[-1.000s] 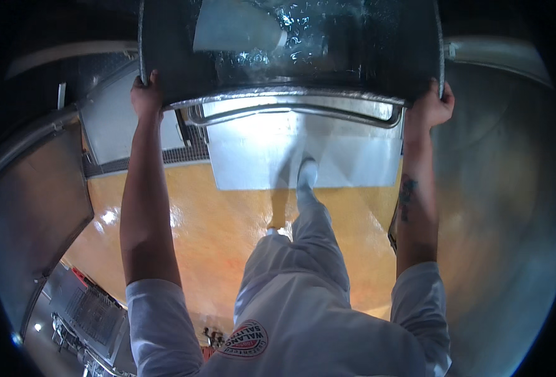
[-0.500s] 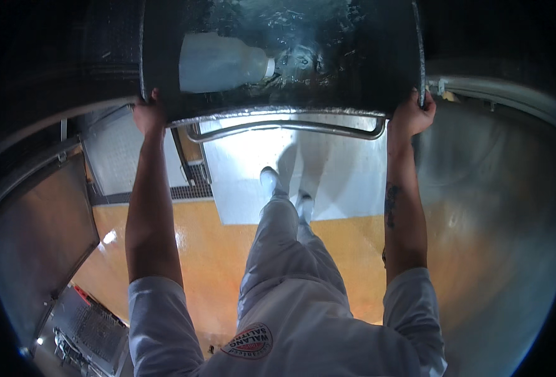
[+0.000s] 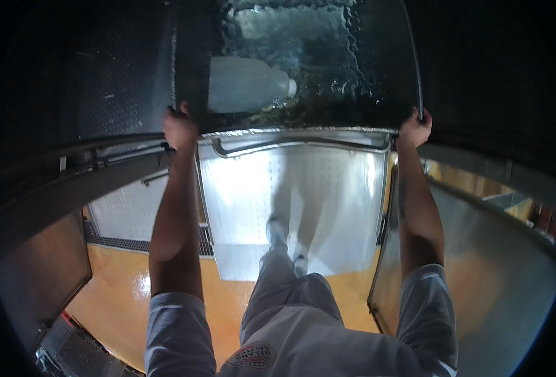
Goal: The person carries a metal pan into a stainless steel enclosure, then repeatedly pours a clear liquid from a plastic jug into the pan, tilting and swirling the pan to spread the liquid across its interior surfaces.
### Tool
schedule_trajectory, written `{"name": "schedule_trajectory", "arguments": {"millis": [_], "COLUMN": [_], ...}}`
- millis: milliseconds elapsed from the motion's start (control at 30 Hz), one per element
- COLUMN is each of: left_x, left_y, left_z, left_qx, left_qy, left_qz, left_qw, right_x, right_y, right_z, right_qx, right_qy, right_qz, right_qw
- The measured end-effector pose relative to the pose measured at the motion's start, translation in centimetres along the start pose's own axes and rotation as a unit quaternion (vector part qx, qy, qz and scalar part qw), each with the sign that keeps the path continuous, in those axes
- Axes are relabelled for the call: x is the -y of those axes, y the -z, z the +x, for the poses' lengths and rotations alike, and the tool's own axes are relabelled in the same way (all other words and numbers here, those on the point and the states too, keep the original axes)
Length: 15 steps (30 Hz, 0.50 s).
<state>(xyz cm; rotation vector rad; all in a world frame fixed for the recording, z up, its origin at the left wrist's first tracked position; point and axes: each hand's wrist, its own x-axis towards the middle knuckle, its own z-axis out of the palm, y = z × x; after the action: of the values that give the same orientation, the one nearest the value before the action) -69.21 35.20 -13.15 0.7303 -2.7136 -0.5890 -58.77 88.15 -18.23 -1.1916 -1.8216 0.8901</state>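
My left hand [image 3: 181, 127] is closed round the near left corner of a large dark metal tub [image 3: 303, 130]. On the opposite corner my right hand [image 3: 415, 129] grips the rim, with the fingers wrapped over its edge. Rippling water [image 3: 328, 88] lies in the tub. A translucent plastic jug [image 3: 243, 86] with a white cap rests on its side in it, cap toward the right. Across the tub's near side, below the rim, runs a bent metal push bar [image 3: 278, 144] that neither hand touches. Both arms are stretched forward.
Under the tub's front is a pale metal plate [image 3: 303, 207], where my feet in white footwear stand on or beside it. Orange floor [image 3: 218, 273] surrounds it. Metal panels stand at left [image 3: 45, 264] and right [image 3: 473, 251]. A dark drain grate [image 3: 121, 244] lies left.
The tub and both hands sit lower in view, and the left hand has shifted rightward in the picture. The jug appears lower and further right. More of the panel at right shows.
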Motion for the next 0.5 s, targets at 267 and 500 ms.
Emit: {"name": "schedule_trajectory", "arguments": {"millis": [267, 500], "left_x": [-8.5, -15.5], "left_y": [-1.7, -1.9], "left_z": [4.3, 11.5], "left_qx": [-0.013, 0.008], "left_qy": [-0.020, 0.020], "left_qz": [-0.052, -0.050], "left_qw": [0.998, 0.999], "right_x": [6.2, 13.9], "right_y": [-7.2, -13.3], "right_z": [6.8, 10.7], "right_qx": [0.025, 0.024], "right_qy": [0.017, 0.003], "right_qz": [-0.074, -0.094], "right_qw": [0.997, 0.995]}}
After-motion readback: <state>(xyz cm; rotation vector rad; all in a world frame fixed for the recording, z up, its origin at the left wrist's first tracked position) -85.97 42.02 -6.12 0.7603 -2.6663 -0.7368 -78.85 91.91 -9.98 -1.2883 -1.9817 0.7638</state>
